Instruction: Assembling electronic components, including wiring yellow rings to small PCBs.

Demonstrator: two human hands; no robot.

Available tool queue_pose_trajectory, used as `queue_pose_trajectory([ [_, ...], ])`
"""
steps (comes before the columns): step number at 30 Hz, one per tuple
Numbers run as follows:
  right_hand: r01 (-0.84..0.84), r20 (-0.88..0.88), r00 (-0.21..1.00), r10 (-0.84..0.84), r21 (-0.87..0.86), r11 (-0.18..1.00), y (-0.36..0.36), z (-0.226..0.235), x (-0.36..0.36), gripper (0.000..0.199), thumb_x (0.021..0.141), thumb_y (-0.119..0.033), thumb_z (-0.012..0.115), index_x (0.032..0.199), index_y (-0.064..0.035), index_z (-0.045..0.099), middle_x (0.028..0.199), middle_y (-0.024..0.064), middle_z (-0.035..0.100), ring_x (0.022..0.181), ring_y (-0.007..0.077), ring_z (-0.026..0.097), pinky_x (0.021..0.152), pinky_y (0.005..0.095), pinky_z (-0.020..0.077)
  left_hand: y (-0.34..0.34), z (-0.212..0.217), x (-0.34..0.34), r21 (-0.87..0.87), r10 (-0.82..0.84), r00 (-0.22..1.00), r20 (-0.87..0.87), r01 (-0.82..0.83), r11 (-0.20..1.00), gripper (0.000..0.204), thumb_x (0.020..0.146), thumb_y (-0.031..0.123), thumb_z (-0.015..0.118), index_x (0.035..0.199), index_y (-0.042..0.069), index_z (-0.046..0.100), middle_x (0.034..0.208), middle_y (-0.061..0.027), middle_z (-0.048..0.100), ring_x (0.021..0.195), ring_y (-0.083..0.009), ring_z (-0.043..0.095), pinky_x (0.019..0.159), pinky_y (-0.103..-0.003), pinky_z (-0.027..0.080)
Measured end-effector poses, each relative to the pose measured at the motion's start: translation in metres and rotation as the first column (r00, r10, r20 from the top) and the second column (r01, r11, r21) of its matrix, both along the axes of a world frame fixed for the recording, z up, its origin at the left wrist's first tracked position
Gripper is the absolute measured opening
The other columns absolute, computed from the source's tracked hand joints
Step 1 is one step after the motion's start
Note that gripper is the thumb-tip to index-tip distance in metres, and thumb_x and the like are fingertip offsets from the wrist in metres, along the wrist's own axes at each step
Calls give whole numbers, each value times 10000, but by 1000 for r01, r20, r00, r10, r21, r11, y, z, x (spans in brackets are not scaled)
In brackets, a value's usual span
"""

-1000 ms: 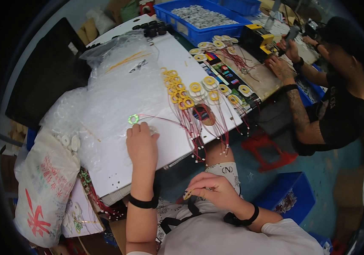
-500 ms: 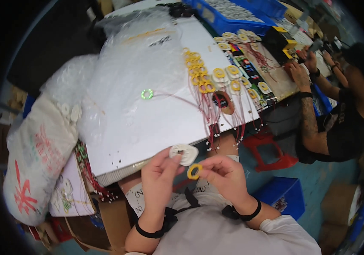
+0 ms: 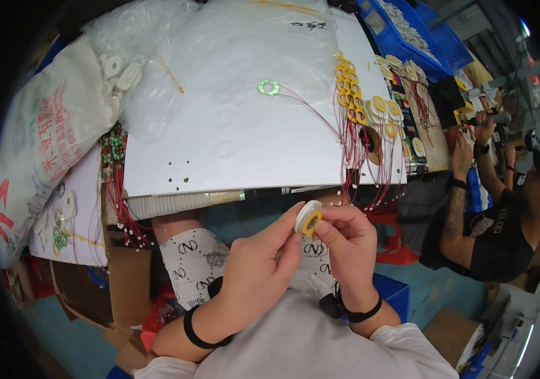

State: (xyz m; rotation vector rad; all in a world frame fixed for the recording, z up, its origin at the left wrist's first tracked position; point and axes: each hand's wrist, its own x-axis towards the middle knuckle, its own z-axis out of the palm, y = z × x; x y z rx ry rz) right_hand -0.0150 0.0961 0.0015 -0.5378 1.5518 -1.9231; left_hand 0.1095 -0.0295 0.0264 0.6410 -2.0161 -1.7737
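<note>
Over my lap, my left hand [image 3: 262, 258] pinches a round white plastic disc [image 3: 306, 213] by its edge. The disc stands tilted, nearly edge-on to the view. My right hand [image 3: 348, 239] grips a small yellow ring [image 3: 311, 223] between thumb and fingers. The ring lies against the disc's right face; whether it is seated there I cannot tell. On the white table top lies a green ring-shaped circuit board [image 3: 268, 88] with thin red wires. Several yellow rings [image 3: 349, 88] with red wires sit in rows farther right.
White discs with yellow centres [image 3: 378, 108] lie beside the rows. A white sack [image 3: 49, 139] of discs leans at the left. Wired green boards [image 3: 114, 158] hang at the table's left side. A co-worker [image 3: 503, 221] sits at the right, near blue bins [image 3: 402, 38].
The yellow ring, held apart from the disc before, is now against it. My hands have come together and the disc has turned edge-on. The view has shifted, too.
</note>
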Motion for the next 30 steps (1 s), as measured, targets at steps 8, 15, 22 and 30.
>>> queue_pose_trajectory([
  [8,20,-47,999,-18,31,999,1,-3,1,187,921,-11,718,1098,19,670,970,78,710,839,107,667,713,219,534,1,0,4,-153,0,1000,-26,-4,988,472,921,27,610,1390,63,562,831,-184,676,654,-307,681,612,-363,540],
  [15,-6,-56,998,9,57,998,0,5,1,196,924,20,700,1108,24,631,986,88,705,865,113,672,736,220,539,1,2,-1,-174,-9,999,-48,1,985,436,921,55,648,1352,56,585,875,-173,702,693,-302,703,620,-363,552],
  [22,-76,-6,997,79,219,973,3,9,-2,272,921,3,705,1123,-18,525,949,67,684,842,91,648,715,205,493,0,-8,-7,-108,64,998,-23,-66,992,219,925,63,680,1140,34,717,881,-145,725,681,-204,688,612,-286,536],
  [30,-166,-78,979,191,255,953,22,-4,-13,170,882,-83,772,1027,-27,704,892,-15,661,781,35,563,653,197,439,3,-18,0,-82,-55,997,46,58,995,163,979,67,626,1075,-17,728,868,-75,729,747,-99,663,653,-223,505],
])
